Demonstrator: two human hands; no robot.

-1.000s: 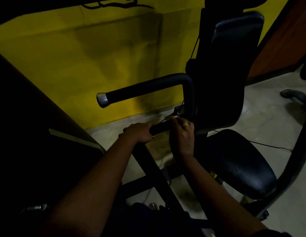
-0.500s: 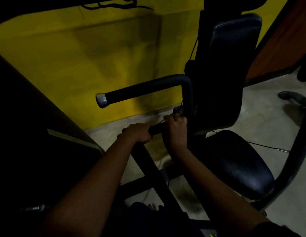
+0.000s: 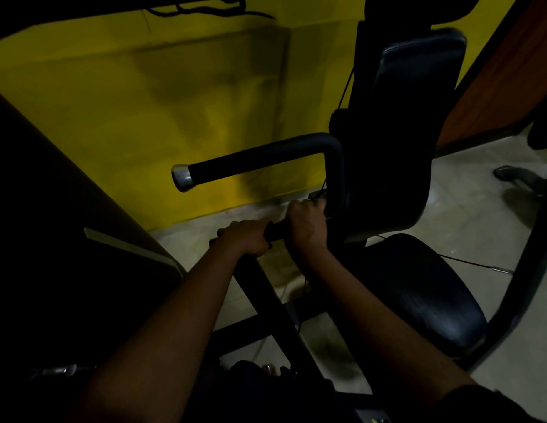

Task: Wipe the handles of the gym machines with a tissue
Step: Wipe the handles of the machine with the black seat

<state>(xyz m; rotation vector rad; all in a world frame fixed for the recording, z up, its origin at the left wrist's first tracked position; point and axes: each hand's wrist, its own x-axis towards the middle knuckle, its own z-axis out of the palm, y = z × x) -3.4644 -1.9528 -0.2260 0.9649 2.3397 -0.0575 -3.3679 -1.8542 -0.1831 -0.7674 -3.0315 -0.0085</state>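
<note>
- The room is dim. 2 bare forearms reach forward from the bottom of the view to a black gym machine (image 3: 368,87) that stands against a yellow wall (image 3: 144,102).
- The lower handle (image 3: 275,232) is a short black bar, low in front of the machine, under the upper handle (image 3: 260,161) and just left of the back pad (image 3: 418,117). Only a small piece of it shows, between the 2 hands.
- The left hand (image 3: 244,239) grips the outer end of this bar. Its fingers are curled over the top, knuckles up.
- The right hand (image 3: 307,224) grips the same bar at the inner end, beside the upright tube of the frame. Its fingers are wrapped closely round the bar.
- The 2 hands are near each other and do not touch.
- I cannot tell if the tissue is under one of the hands, because the view is too dark there.
- The upper handle points to the left from a bend in its tube and has a silver cap (image 3: 181,177) on the free end. No hand touches it.
- The black padded seat (image 3: 418,294) is below the back pad, to the right of the hands.
- The floor (image 3: 449,209) is pale, and a thin cable (image 3: 470,264) lies on it to the right of the seat.
</note>
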